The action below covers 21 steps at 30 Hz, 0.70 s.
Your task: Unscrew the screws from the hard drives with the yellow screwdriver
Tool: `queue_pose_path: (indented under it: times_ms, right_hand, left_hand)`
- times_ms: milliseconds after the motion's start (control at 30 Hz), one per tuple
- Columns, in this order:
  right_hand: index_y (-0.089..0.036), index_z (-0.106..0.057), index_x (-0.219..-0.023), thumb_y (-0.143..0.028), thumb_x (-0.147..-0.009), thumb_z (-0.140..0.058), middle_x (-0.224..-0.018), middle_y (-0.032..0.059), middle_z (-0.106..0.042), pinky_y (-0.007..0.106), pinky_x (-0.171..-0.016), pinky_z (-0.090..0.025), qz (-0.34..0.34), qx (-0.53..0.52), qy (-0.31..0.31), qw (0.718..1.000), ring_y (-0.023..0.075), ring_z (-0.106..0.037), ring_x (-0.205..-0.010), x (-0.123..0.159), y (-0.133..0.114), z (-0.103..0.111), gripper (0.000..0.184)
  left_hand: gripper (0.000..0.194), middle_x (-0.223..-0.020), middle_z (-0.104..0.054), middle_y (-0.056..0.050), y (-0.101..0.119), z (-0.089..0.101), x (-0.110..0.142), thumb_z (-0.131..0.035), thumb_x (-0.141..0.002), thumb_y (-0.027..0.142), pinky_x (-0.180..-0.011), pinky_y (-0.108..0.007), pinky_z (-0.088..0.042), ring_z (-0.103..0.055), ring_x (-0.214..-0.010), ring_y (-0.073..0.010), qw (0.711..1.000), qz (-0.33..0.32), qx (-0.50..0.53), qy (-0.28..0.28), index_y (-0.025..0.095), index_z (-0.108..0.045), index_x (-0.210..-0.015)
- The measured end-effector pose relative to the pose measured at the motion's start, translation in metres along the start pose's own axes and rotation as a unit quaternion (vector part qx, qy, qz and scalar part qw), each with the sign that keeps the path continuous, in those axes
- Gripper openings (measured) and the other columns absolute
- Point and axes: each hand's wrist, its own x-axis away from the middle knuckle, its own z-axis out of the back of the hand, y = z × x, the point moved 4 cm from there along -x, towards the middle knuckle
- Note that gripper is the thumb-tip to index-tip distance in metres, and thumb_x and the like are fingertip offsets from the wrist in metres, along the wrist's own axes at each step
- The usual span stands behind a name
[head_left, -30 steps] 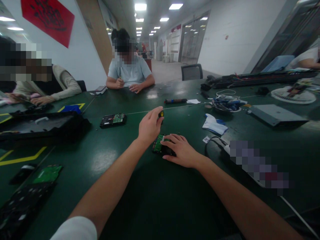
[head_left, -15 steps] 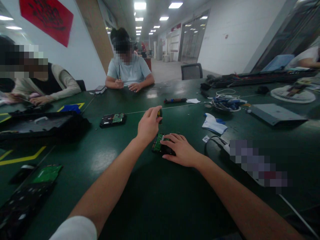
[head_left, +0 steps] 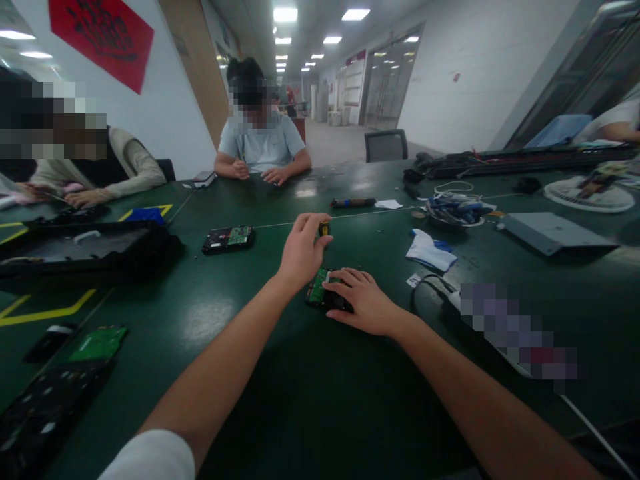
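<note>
My left hand is closed round a yellow-and-black screwdriver. Only part of its handle shows past my fingers; the shaft and tip are hidden. Just below and to the right lies a hard drive with a green circuit board facing up. My right hand rests over the drive's right part and grips it, thumb at the near edge and fingers across the top, covering much of it. A second hard drive, also board side up, lies farther off to the left.
Left are a black tray and loose drives with a green board. Right are a white-and-blue glove, a power strip, a grey metal box and a bundle of cables. Co-workers sit across the table.
The whole view has shifted slightly to the right. My left hand has turned a little, showing more of the yellow handle. My right hand stays on the hard drive.
</note>
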Motion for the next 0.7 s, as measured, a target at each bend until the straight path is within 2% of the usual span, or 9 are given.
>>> queue_pose_path:
  times_ms: [100, 167, 267, 333, 433, 533, 633, 700]
  right_hand:
    - [-0.024, -0.057, -0.15, -0.053, -0.096, -0.068, -0.157, 0.0135, -0.051, 0.064, -0.119, -0.033, 0.001, 0.0, -0.002, 1.0, 0.0411, -0.041, -0.147, 0.0, 0.0, 0.0, 0.062]
    - [-0.025, -0.057, -0.15, -0.053, -0.096, -0.067, -0.158, 0.0134, -0.051, 0.064, -0.119, -0.033, 0.001, 0.0, -0.004, 1.0, 0.0414, -0.04, -0.147, 0.0, 0.0, 0.0, 0.062]
    - [-0.026, -0.057, -0.15, -0.054, -0.096, -0.068, -0.158, 0.0131, -0.05, 0.064, -0.119, -0.032, 0.001, -0.001, -0.003, 1.0, 0.0414, -0.039, -0.148, 0.0, 0.0, 0.0, 0.062]
    - [-0.025, -0.057, -0.15, -0.054, -0.096, -0.068, -0.159, 0.0133, -0.05, 0.064, -0.12, -0.032, 0.001, 0.0, -0.001, 1.0, 0.0414, -0.039, -0.148, 0.0, 0.0, 0.0, 0.062]
    - [-0.023, -0.058, -0.15, -0.053, -0.096, -0.069, -0.158, 0.0135, -0.05, 0.062, -0.12, -0.033, 0.001, 0.003, 0.0, 1.0, 0.041, -0.04, -0.147, 0.0, -0.001, 0.0, 0.062]
    - [-0.023, -0.058, -0.149, -0.052, -0.096, -0.069, -0.157, 0.0135, -0.052, 0.062, -0.12, -0.033, 0.003, 0.004, 0.003, 1.0, 0.0401, -0.042, -0.147, 0.0, -0.001, 0.0, 0.062]
    - [-0.023, -0.059, -0.149, -0.052, -0.096, -0.068, -0.157, 0.0134, -0.052, 0.062, -0.12, -0.033, 0.003, 0.004, 0.004, 1.0, 0.0403, -0.041, -0.147, 0.0, -0.001, 0.0, 0.061]
    - [-0.023, -0.058, -0.149, -0.053, -0.096, -0.068, -0.157, 0.0134, -0.052, 0.063, -0.12, -0.033, 0.003, 0.005, 0.003, 1.0, 0.0405, -0.041, -0.147, 0.0, 0.0, 0.0, 0.061]
  left_hand:
    - [0.041, -0.136, -0.067, -0.011, 0.001, -0.002, 0.002, -0.054, -0.097, 0.006, -0.101, -0.041, -0.056, -0.066, -0.123, -0.0249, 0.999, -0.009, -0.049, -0.013, 0.025, -0.062, -0.132]
    - [0.044, -0.138, -0.068, -0.011, -0.001, -0.005, 0.004, -0.059, -0.097, 0.011, -0.102, -0.043, -0.056, -0.067, -0.124, -0.0262, 0.998, -0.001, -0.059, -0.031, 0.027, -0.057, -0.138]
    - [0.054, -0.127, -0.072, -0.011, -0.007, -0.008, 0.006, -0.077, -0.09, 0.023, -0.093, -0.043, -0.059, -0.073, -0.107, -0.0267, 0.999, 0.03, -0.029, -0.035, 0.026, -0.053, -0.139]
    - [0.054, -0.118, -0.074, -0.009, -0.009, -0.008, 0.005, -0.082, -0.086, 0.026, -0.087, -0.041, -0.06, -0.074, -0.097, -0.0239, 0.999, 0.04, 0.016, -0.024, 0.024, -0.054, -0.132]
    - [0.041, -0.114, -0.072, -0.007, -0.008, -0.007, 0.004, -0.078, -0.088, 0.02, -0.086, -0.037, -0.059, -0.073, -0.096, -0.02, 0.998, 0.014, 0.065, -0.011, 0.023, -0.057, -0.124]
    - [0.034, -0.119, -0.068, -0.008, -0.005, -0.004, 0.004, -0.073, -0.09, 0.014, -0.088, -0.036, -0.059, -0.069, -0.106, -0.0207, 0.999, -0.031, 0.035, 0.016, 0.023, -0.062, -0.12]
    - [0.035, -0.126, -0.067, -0.01, -0.004, -0.002, 0.005, -0.065, -0.093, 0.01, -0.097, -0.038, -0.057, -0.066, -0.116, -0.0221, 0.997, -0.066, -0.009, 0.035, 0.022, -0.064, -0.125]
    - [0.038, -0.134, -0.067, -0.012, -0.004, -0.005, 0.007, -0.058, -0.097, 0.01, -0.106, -0.041, -0.054, -0.064, -0.126, -0.0231, 0.996, -0.085, -0.022, 0.023, 0.022, -0.06, -0.133]
